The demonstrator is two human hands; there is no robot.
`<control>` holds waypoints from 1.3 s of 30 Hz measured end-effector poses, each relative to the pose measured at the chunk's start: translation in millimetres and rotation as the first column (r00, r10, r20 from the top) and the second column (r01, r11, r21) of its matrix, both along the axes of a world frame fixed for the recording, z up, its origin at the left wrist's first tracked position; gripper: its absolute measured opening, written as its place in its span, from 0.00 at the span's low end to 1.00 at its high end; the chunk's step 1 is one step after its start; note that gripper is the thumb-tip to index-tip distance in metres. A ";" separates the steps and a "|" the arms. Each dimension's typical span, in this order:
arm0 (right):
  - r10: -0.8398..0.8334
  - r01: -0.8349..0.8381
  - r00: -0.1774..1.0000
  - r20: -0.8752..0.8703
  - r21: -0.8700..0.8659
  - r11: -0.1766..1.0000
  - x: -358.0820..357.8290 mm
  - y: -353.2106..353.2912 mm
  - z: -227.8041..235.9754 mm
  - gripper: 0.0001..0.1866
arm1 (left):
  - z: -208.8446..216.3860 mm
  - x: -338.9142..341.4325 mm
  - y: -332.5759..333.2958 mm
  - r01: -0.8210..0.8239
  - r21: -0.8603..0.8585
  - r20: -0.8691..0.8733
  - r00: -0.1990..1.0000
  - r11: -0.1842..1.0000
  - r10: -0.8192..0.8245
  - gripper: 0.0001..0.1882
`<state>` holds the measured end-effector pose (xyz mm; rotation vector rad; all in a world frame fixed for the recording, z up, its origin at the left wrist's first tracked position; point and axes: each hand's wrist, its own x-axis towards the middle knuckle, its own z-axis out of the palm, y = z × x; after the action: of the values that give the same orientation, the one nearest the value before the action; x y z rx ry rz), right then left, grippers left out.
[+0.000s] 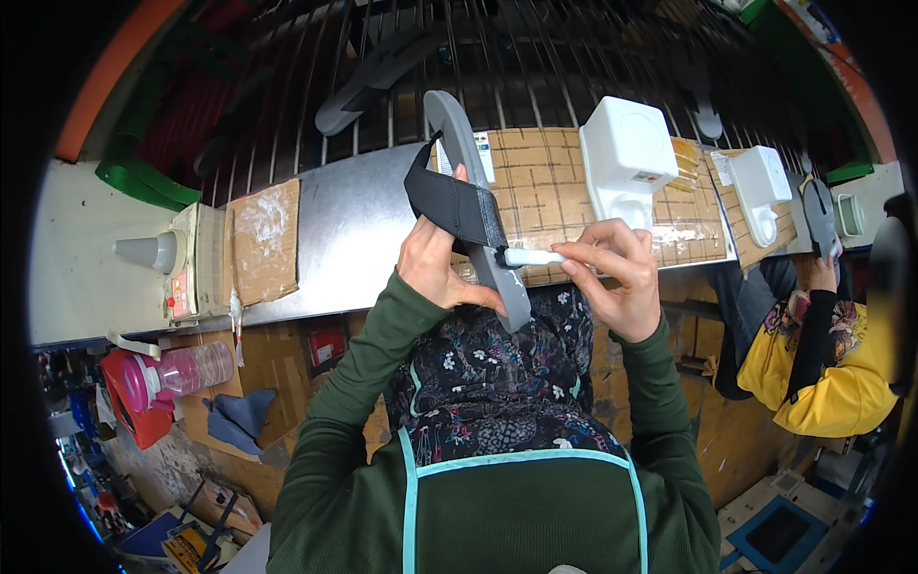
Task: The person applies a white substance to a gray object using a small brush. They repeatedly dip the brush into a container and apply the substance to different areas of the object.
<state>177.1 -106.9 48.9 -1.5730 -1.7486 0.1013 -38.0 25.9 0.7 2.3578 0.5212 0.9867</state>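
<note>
The left hand's [432,265] grip wraps the sandal [470,215], raised over the counter's [354,225] near edge; the right hand's [617,275] pinches a white-handled tool [533,257]. The strap [438,199] spans the sole; edge work seems part-done, its coverage hard to see.

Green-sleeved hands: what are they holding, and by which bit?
The left hand holds a grey sandal by the lower part of its sole and at its black strap. The right hand pinches a brush by the end of its white handle.
</note>
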 end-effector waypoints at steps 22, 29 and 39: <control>0.116 -0.115 0.993 -0.009 0.037 0.993 15.7 -2.1 15.0 0.12 | 18.0 5.7 21.8 0.138 -0.136 -0.061 0.987 0.981 -0.148 0.78; 0.100 -0.102 0.994 0.033 0.073 0.992 19.2 -2.5 24.1 0.12 | 22.8 14.1 28.2 0.179 -0.225 0.001 0.983 0.958 -0.183 0.72; 0.032 -0.039 0.998 0.046 0.163 0.986 27.0 -4.8 37.1 0.12 | 39.0 34.9 30.0 0.160 -0.367 0.013 0.986 0.916 -0.167 0.65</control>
<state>204.1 -111.7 86.1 -1.4355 -1.7714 -0.0585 -3.1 55.9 39.7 2.0373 0.4611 0.7197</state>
